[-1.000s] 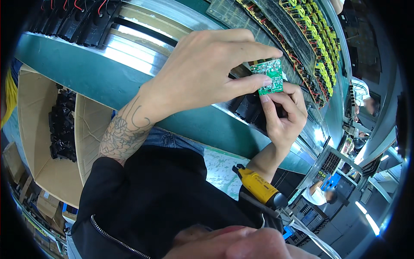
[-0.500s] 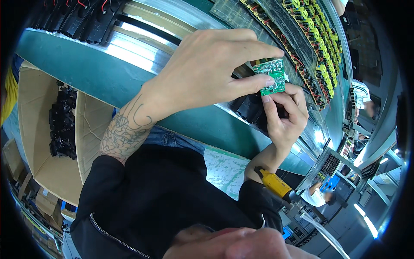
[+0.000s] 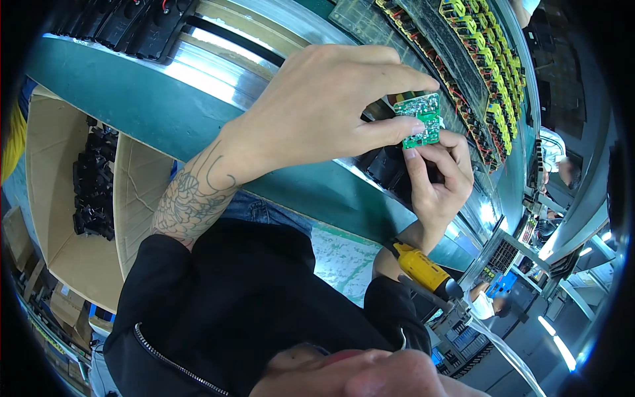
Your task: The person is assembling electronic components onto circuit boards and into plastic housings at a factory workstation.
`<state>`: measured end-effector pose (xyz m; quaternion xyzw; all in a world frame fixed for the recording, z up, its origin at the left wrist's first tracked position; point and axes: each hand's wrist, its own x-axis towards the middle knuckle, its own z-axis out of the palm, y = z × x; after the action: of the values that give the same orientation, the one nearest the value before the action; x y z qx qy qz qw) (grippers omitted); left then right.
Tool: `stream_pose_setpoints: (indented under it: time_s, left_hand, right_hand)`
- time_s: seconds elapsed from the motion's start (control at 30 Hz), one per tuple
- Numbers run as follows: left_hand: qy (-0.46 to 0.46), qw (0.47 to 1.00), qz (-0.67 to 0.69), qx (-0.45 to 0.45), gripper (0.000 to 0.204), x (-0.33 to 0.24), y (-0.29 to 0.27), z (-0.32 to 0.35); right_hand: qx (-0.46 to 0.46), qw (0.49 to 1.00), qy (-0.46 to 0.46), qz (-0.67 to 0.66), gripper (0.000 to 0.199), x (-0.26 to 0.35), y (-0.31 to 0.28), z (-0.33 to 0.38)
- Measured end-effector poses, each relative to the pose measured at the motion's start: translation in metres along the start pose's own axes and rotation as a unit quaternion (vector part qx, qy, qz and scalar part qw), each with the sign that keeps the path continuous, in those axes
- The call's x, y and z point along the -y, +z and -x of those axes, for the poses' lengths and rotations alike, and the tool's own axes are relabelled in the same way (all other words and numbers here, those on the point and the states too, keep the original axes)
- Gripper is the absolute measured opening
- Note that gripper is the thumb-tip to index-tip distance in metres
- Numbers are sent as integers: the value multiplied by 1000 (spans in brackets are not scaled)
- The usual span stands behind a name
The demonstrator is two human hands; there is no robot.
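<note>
A small green circuit board, its soldered face turned up, is held between both hands above the bench. My left hand reaches across from the left, thumb pressed on the board's face and index finger stretched to its far edge. At the near edge, my right hand pinches the board between thumb and bent fingers. Just below the hands lies a black plastic housing, partly hidden by them. The underside of the board is mostly out of sight.
Rows of yellow-topped components stand at the far right. Black housings with red wires line the far left. An open cardboard box holds black parts. A yellow power tool with a hose hangs near my right forearm.
Both hands keep their hold on the circuit board, almost unmoved. The whole view has shifted slightly, and the yellow tool appears a little higher.
</note>
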<state>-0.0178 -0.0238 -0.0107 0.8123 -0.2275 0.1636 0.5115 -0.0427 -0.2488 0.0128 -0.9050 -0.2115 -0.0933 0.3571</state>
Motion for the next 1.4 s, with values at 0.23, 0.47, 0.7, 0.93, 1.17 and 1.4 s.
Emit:
stream_pose_setpoints:
  time_s: [0.23, 0.47, 0.7, 0.93, 1.17, 1.4]
  left_hand:
    - [-5, 1000, 20, 17, 39, -2, 0, 0]
    - [11, 1000, 6, 20, 37, -1, -2, 1]
    - [15, 1000, 2, 9, 36, 1, -3, 1]
    - [12, 1000, 8, 7, 36, 1, -2, 2]
    - [14, 1000, -22, 13, 36, 0, -4, 4]
    - [7, 1000, -18, 10, 36, 2, -1, 6]
  right_hand:
    - [7, 1000, -3, 0, 10, 2, -2, 0]
    - [147, 884, -134, -423, 65, -15, -62, 14]
    - [340, 792, -288, -417, 13, 13, -37, 17]
    - [177, 898, -269, -301, 29, 41, -17, 10]
    - [-239, 918, -40, -314, 31, 17, -22, -3]
    - [-295, 949, -13, -114, 19, 9, 6, -18]
